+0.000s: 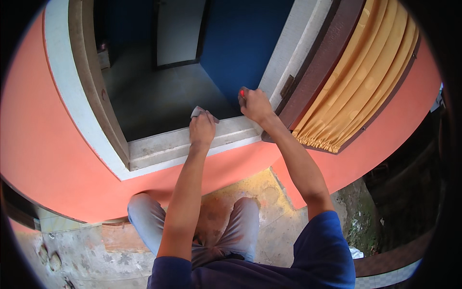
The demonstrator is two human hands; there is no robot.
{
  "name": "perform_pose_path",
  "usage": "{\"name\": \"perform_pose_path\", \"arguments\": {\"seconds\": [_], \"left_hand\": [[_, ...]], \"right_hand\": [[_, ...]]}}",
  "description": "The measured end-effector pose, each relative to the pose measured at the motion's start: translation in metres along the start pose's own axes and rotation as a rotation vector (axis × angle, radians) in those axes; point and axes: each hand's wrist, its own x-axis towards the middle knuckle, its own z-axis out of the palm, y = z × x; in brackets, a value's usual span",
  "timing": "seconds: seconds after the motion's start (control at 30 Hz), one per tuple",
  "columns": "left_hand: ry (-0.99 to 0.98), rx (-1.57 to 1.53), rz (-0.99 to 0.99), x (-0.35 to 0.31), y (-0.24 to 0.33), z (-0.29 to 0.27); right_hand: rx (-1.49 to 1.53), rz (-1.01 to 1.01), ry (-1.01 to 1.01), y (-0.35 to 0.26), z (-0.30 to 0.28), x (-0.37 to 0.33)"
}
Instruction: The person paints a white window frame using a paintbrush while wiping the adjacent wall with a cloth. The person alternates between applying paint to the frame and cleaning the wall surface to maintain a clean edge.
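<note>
My left hand (202,128) presses down on the sill of the window frame (163,148), its fingers closed on a folded grey piece (196,111) that looks like sandpaper. A brownish edge of that piece shows on the other side of the fingers. Farther right, my right hand (256,104) is closed in a fist at the inner corner of the frame, by the right upright. A small red thing (242,93), perhaps the end of a handle, pokes out of this fist. The rest of it is hidden by the fingers.
An opened brown window sash (313,72) with a yellow curtain (356,82) swings out on the right. A metal hinge (287,86) joins it to the frame. Salmon-coloured wall (159,192) surrounds the frame. Inside are a blue wall (245,43) and a pale door (178,31).
</note>
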Motion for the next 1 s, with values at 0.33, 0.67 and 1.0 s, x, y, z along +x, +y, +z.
{"name": "perform_pose_path", "arguments": {"seconds": [0.33,0.67,1.0], "left_hand": [[-0.028,-0.01,-0.05,-0.001,-0.001,-0.003],[-0.019,0.007,-0.045,0.001,0.003,0.002],[0.008,-0.005,-0.002,-0.001,0.002,-0.007]], "right_hand": [[0.591,0.079,-0.195,0.002,-0.024,-0.006],[-0.086,-0.078,-0.176,0.016,-0.013,0.001],[0.18,-0.24,0.684,0.018,-0.131,0.023]]}}
